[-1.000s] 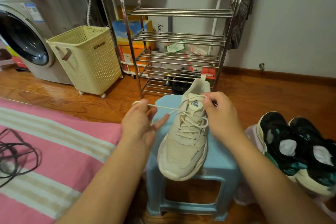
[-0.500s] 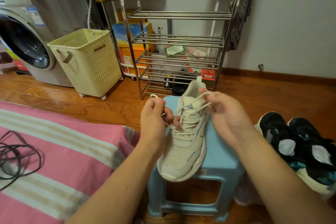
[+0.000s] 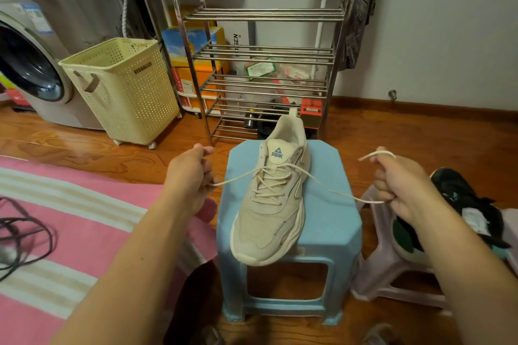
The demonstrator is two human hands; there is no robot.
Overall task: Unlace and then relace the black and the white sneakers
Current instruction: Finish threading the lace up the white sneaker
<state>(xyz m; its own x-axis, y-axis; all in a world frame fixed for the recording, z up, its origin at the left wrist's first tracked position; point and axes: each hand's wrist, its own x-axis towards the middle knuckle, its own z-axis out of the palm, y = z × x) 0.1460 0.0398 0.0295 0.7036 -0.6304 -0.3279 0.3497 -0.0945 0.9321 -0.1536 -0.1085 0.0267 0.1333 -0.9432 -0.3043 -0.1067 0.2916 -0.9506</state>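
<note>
White sneaker point(image 3: 273, 199) sits light on a blue stool point(image 3: 330, 221), its soft, limp lace point(image 3: 241, 176) pulled taut sideways, one end pinched in each hand's grip, left hand point(image 3: 190, 176) and right hand point(image 3: 398, 185).

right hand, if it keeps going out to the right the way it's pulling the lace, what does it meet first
Probably the black sneakers, which lie just beyond the right hand on the pale stool. Depth is unclear, so it may pass above them.

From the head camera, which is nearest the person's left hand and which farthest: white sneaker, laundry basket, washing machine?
From the left hand:
1. White sneaker, just to its right on the blue stool.
2. Laundry basket, behind and left.
3. Washing machine, far left.
</note>
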